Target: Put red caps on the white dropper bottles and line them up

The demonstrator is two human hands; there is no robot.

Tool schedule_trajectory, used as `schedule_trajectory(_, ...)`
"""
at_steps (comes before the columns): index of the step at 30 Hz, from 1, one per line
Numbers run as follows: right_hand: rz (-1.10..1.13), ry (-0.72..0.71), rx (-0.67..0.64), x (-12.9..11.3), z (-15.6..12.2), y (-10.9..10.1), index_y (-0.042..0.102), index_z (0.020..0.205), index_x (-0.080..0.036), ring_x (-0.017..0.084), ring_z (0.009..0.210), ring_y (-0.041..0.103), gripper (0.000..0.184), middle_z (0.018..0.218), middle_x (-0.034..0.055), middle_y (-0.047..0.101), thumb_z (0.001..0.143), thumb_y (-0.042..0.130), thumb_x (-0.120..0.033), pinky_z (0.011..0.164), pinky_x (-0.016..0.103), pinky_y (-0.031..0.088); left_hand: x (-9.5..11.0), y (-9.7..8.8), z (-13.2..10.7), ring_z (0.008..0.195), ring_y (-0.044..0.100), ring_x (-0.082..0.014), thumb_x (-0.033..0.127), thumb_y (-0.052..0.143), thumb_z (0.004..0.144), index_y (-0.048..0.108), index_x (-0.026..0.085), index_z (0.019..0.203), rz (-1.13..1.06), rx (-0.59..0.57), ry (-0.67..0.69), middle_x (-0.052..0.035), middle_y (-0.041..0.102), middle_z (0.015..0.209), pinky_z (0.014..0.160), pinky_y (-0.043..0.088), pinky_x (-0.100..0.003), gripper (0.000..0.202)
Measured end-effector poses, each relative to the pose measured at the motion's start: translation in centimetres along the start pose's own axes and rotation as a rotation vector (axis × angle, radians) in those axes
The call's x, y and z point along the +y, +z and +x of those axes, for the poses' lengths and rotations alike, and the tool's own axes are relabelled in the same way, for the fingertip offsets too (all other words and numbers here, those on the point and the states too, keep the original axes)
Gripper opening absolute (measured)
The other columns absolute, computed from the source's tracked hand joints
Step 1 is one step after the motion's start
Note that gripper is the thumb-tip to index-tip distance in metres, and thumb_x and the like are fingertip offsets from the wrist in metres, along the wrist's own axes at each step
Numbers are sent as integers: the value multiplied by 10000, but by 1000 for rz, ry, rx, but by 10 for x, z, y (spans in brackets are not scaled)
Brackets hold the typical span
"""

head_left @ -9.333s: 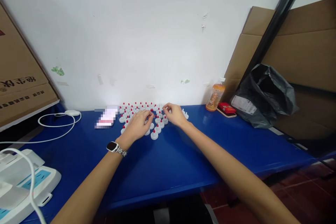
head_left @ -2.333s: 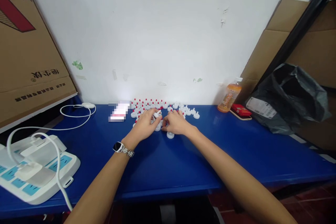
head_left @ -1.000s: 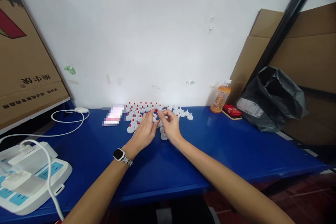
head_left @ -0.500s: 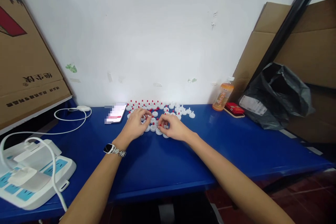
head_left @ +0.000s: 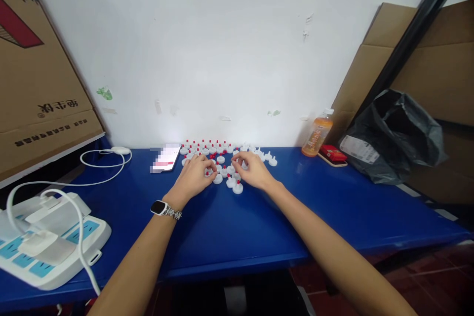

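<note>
Where the blue tabletop [head_left: 237, 237] runs back to the white wall [head_left: 222, 49], many small white nozzle caps [head_left: 237, 188] stand grouped, rows close by the wall and a few pieces nearer, between and just in front of the hands. Each has a round, pale, faintly translucent base, with a narrow stem rising from the middle; most stems wear a bright red tip. Toward the right edge of the group, a cluster of bare caps [head_left: 273, 161] shows plain white stems. Orientation: bases down, stems up, long axis near vertical on the red-tipped ones; exact tilt of the bare ones too small to read. Left hand [head_left: 195, 175], watch [head_left: 159, 207] at its wrist, reaches in over the group's left side, grip half curled, thumb near the forefinger; cannot tell whether anything is pinched. Right hand [head_left: 255, 169] is over the right side, grip bent inward with thumb and forefinger close; its contents likewise unclear. Phone [head_left: 168, 157] lies flat, left of the group; orange drink bottle [head_left: 317, 136] well apart at right.
</note>
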State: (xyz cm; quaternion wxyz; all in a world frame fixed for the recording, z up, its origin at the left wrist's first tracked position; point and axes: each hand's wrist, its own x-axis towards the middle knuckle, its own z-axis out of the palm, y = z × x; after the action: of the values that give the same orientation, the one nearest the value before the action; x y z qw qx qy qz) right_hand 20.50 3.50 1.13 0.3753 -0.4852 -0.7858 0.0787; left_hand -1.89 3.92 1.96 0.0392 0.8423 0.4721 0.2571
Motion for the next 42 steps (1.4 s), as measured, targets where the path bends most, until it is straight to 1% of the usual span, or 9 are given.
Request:
schedule_trajectory(5,-128,120,-56,10,9,3,726,893,-219,193,856,614,164,819,20,707,867,619,-340,832,326,385,3,0,0,985,552,-263,310,590,853,703,238,863,-5,16,15,-47,610,954,936,406,-462,134)
schedule_trajectory(11,25,223,-30,11,13,4,727,805,-201,148,691,617,164,767,-1,733,858,614,-309,749,279,410,5,3,2,983,550,-266,306,579,871,724,259,885,11,-17,27,-46,601,961,917,409,-458,154)
schedule_trajectory(15,-105,188,34,8,11,-16,731,795,-210,173,768,626,160,802,8,737,848,605,-294,852,326,371,4,6,2,990,545,-268,340,573,889,729,270,883,11,-27,29,-46,599,963,918,406,-461,171)
schedule_trajectory(20,-247,182,-57,6,6,-30,729,766,-225,207,843,632,119,790,11,734,786,613,-215,898,367,318,5,9,3,992,543,-269,390,569,902,724,254,893,-12,-18,45,-54,613,979,904,413,-453,207)
schedule_trajectory(25,-232,184,-133,1,6,-29,727,764,-225,193,776,638,132,784,5,738,783,597,-210,877,368,322,3,12,3,982,560,-257,405,541,921,729,247,940,-40,-11,65,-60,628,1003,895,424,-445,246)
schedule_trajectory(30,-238,165,-121,3,6,-31,698,729,-210,180,721,631,90,741,2,725,744,612,-188,869,351,349,2,13,4,962,571,-255,388,527,930,734,245,926,-45,-11,67,-60,639,990,881,432,-441,252)
schedule_trajectory(36,-229,141,-174,4,4,-25,675,682,-204,175,680,633,116,694,8,709,716,591,-130,750,291,399,3,13,5,968,579,-253,412,519,937,732,243,939,-47,-23,67,-61,634,998,874,441,-426,272)
schedule_trajectory(39,-197,142,-159,2,4,-21,704,755,-208,172,685,640,123,717,9,721,752,594,-152,735,282,408,4,13,5,960,583,-251,423,512,941,727,239,955,-58,-13,71,-63,633,991,861,448,-417,284)
schedule_trajectory(42,-164,174,-66,4,9,-20,722,888,-216,174,689,644,144,736,6,726,816,604,-254,740,287,417,4,13,5,960,585,-251,424,493,952,714,241,995,-56,7,65,-61,635,989,864,445,-421,290)
